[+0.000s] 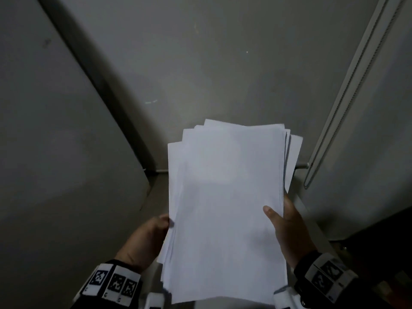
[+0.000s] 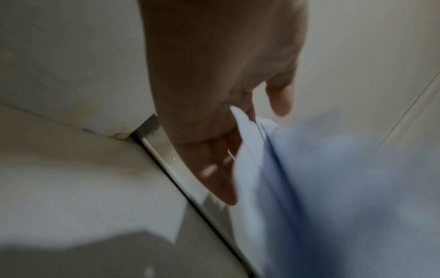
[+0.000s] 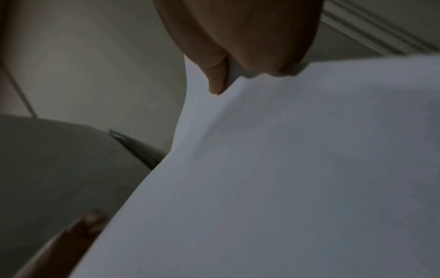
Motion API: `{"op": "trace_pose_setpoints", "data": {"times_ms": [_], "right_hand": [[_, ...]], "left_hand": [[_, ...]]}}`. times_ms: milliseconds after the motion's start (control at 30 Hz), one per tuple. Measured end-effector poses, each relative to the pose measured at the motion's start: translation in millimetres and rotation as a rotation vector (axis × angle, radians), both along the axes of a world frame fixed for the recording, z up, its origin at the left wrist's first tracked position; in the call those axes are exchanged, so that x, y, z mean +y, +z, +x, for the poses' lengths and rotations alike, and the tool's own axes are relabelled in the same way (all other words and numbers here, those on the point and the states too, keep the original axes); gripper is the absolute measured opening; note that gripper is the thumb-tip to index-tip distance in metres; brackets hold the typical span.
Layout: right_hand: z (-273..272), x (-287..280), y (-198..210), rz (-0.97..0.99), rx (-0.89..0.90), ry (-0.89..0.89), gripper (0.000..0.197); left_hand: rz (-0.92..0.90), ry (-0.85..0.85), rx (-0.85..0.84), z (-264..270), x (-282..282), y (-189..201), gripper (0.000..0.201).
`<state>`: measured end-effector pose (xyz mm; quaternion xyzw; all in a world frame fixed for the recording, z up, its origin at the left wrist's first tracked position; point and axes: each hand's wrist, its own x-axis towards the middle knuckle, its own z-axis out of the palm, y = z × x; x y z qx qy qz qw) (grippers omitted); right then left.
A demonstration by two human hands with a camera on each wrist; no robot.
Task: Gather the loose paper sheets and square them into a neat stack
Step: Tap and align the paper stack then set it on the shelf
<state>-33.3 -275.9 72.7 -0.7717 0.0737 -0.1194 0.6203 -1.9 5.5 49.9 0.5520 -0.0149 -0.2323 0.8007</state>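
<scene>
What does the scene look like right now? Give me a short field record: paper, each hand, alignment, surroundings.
paper: sheaf of white paper sheets, held up in the air between both hands
left hand: left hand grips the sheaf's left edge
right hand: right hand grips the right edge, thumb on the top sheet
alignment: not squared; sheet corners fan out at the top and right
surroundings: grey wall behind; pale ribbed vertical strip at right
task state: sheets gathered, squaring not yet done
</scene>
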Motion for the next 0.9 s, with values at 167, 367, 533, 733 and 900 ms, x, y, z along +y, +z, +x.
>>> {"op": "trace_pose_setpoints", "data": {"times_ms": [167, 367, 533, 733, 900], "right_hand": [[-1, 7, 17, -0.130, -0.247, 0.082, 0.084], [-1, 9, 18, -0.109, -0.318, 0.023, 0.107], [-8, 8, 6, -0.144, -0.277, 0.024, 0.116], [-4, 3, -17, -0.014, -0.178, -0.064, 0.076], [-4, 11, -11, 0.023, -0.174, -0.016, 0.030]], "left_hand": [[0.090, 0.130, -0.203, 11, -14, 21, 0.058], [0.068, 0.308, -0.363, 14, -28, 26, 0.015], [0.100, 0.340, -0.314, 6, -21, -2, 0.025], [0.113, 0.223, -0.169, -17, -26, -17, 0.054], [0.162, 0.190, -0.261, -8, -29, -2, 0.062]]}}
